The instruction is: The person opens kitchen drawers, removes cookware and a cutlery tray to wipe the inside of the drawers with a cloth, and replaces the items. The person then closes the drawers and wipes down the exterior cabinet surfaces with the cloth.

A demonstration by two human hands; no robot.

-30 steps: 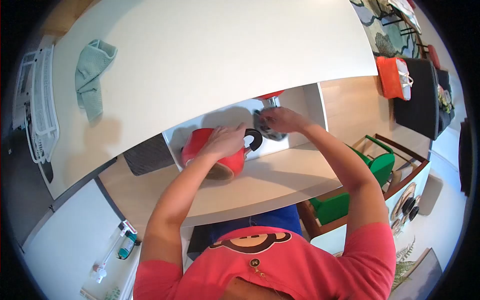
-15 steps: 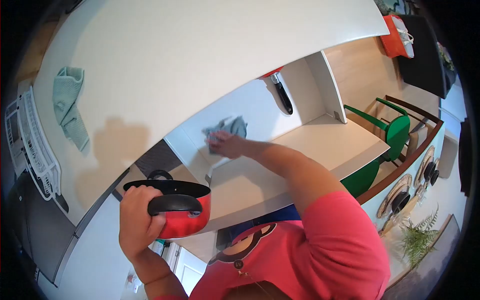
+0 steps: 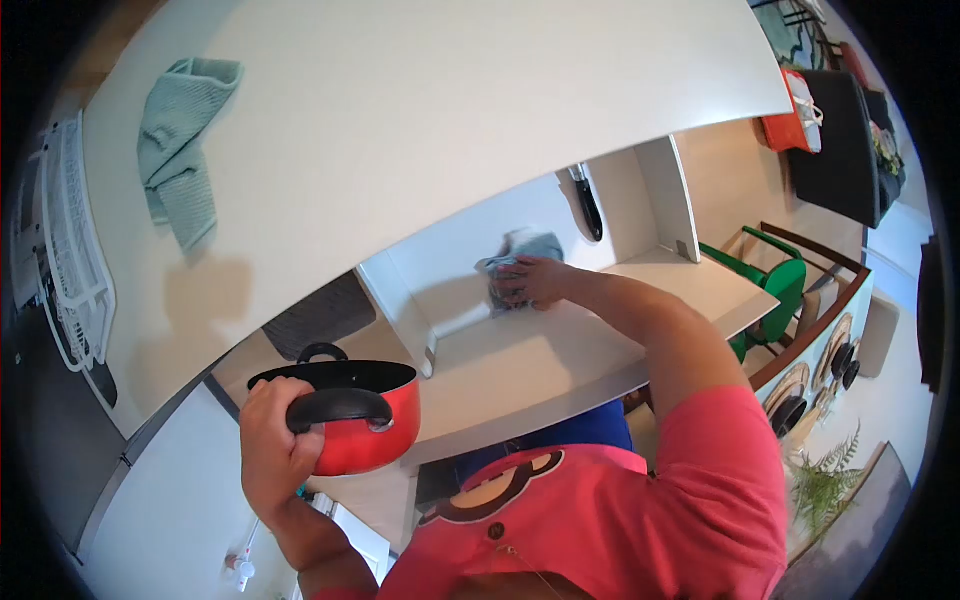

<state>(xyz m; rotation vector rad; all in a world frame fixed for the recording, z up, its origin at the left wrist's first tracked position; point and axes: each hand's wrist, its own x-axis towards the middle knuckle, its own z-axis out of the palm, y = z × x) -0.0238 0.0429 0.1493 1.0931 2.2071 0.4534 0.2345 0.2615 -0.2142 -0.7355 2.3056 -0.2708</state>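
Observation:
My left hand (image 3: 268,445) is closed around a black side handle of a red cooking pot (image 3: 385,440), held up in front of the open drawer. The pot has a dark interior and a second black handle at its far side. Inside the white drawer (image 3: 440,265), my right hand (image 3: 537,282) presses a bunched grey-blue cloth (image 3: 535,245) against the bottom, fingers over the fabric. Farther right in the drawer lies the black handle of a pan (image 3: 588,208); the rest of that pan is hidden beneath the countertop.
Above the drawer stretches a white countertop (image 3: 450,90), with a crumpled green towel (image 3: 180,140) on it. A white wire dish rack (image 3: 80,240) stands at the left. To the right are a green chair (image 3: 780,290), an orange bag (image 3: 785,125) and a set table (image 3: 800,380).
My right hand and the cloth have slid right along the drawer bottom. The view has shifted, and less of the pan shows. My left hand keeps holding the pot.

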